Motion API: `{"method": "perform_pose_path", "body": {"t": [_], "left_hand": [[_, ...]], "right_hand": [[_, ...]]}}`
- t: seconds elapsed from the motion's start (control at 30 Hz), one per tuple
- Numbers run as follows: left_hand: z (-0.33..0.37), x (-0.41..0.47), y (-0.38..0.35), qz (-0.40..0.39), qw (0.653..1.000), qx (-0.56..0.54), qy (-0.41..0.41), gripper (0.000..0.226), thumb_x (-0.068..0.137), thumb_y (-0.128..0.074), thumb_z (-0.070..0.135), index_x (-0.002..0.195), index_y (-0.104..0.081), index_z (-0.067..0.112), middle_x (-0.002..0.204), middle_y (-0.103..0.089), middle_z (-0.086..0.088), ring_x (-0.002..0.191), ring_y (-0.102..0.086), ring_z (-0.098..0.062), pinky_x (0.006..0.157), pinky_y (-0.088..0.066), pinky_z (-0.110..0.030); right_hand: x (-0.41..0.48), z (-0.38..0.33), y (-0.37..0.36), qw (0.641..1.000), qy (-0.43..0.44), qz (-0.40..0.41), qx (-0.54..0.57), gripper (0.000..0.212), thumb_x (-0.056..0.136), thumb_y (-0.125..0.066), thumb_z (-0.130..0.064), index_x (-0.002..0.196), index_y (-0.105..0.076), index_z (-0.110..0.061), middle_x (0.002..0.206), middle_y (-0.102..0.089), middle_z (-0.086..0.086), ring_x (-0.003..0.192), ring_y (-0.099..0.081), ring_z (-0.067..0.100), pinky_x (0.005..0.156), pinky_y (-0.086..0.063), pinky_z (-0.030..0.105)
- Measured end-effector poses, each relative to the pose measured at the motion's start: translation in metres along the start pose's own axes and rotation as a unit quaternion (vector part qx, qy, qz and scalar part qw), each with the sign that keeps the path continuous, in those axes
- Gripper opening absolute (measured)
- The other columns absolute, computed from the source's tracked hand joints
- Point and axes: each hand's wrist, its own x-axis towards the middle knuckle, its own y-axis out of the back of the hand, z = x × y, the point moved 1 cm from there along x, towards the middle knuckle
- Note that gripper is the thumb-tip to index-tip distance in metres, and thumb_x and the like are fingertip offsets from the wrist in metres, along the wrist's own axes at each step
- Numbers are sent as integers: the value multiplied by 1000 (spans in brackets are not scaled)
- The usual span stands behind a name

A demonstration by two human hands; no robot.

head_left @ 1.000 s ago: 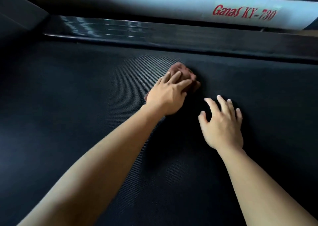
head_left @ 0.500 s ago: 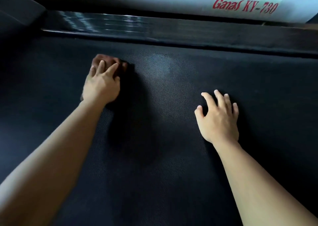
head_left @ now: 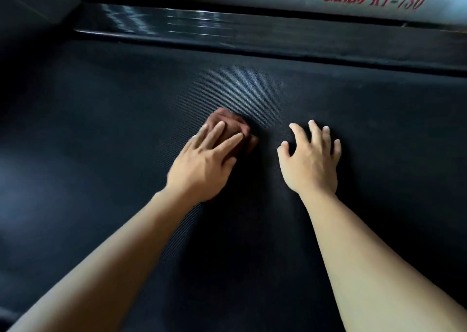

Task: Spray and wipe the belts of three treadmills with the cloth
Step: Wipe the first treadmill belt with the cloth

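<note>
Treadmill belt (head_left: pixel 101 155) fills my view, dark and woven. The brown cloth (head_left: pixel 228 126) sits bunched on it, on the near side of the glossy side rail (head_left: pixel 177 23) and well short of it. My left hand (head_left: pixel 204 165) presses the cloth down, its grip flat, with fingers straight over the cloth rather than pinching it. My right hand (head_left: pixel 309 162) rests just beside the cloth, about as far from the rail, its grip spread, fingertips on the belt, holding nothing. I judge the wiping of this belt to be under way. A paler patch lies between the cloth and the rail; whether it is spray or glare I cannot tell. No spray bottle or other treadmill shows, so I cannot say which of the three this is or how many remain.
</note>
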Motion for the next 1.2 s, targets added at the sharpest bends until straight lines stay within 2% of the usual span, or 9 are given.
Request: {"method": "perform_pose_path", "body": {"t": [0.17,0.3,0.4,0.5,0.6,0.67,0.83,1.0,1.2], "left_hand": [[-41,-4,21,40,992,-1,122,57,99,-54,43,153,-38,40,166,-25,-11,155,-13,-28,127,-8,-35],[-27,22,29,34,978,-3,208,59,102,-47,46,157,-27,43,169,-13,-5,156,-4,-25,125,-5,-34],[3,36,22,40,981,-6,188,58,102,-47,46,157,-27,42,169,-13,-8,156,-4,-28,127,-6,-37],[32,20,9,33,996,-8,79,57,100,-50,44,155,-34,39,168,-18,-9,157,-6,-26,127,-4,-36],[39,-17,-3,6,1000,1,-4,62,94,-37,56,153,-37,40,166,-23,-9,156,-10,-28,127,-12,-43],[28,-36,-5,3,1000,4,0,62,93,-35,58,152,-40,40,165,-26,-8,156,-14,-28,127,-15,-44],[0,-29,10,48,995,7,90,58,97,-60,39,152,-40,39,165,-27,-10,155,-16,-28,125,-8,-32],[21,31,6,57,980,8,192,58,100,-47,43,156,-31,40,168,-17,-10,156,-9,-29,127,-7,-35],[133,97,-30,24,994,14,101,59,98,-42,47,155,-29,42,168,-17,-9,154,-11,-37,124,-18,-44]], "right_hand": [[1,2,2,1000,5,-2,29,51,96,-46,-45,145,-44,-33,161,-26,5,151,-15,31,121,-5,53],[1,5,4,999,13,-4,50,51,95,-48,-44,145,-46,-31,161,-28,5,151,-15,30,121,-3,52],[1,9,5,997,25,-5,66,50,94,-51,-41,143,-49,-29,160,-30,6,151,-16,30,121,-3,51],[1,13,5,996,34,-15,81,50,94,-53,-39,142,-50,-27,160,-30,7,151,-16,30,121,-3,51],[1,17,7,995,45,-19,91,49,93,-56,-36,140,-52,-24,159,-32,9,150,-18,31,120,-4,52],[-1,19,9,993,57,-14,100,47,93,-58,-33,138,-55,-22,157,-36,11,149,-21,32,120,-7,53],[-4,40,20,994,77,0,80,45,92,-59,-33,136,-57,-22,154,-41,11,147,-27,34,119,-13,56],[-11,88,33,997,65,12,42,44,94,-57,-35,136,-56,-21,153,-41,11,146,-27,35,119,-14,58],[-14,146,55,1000,15,27,-3,45,97,-53,-38,140,-52,-25,157,-36,10,148,-23,34,119,-13,58]]}}
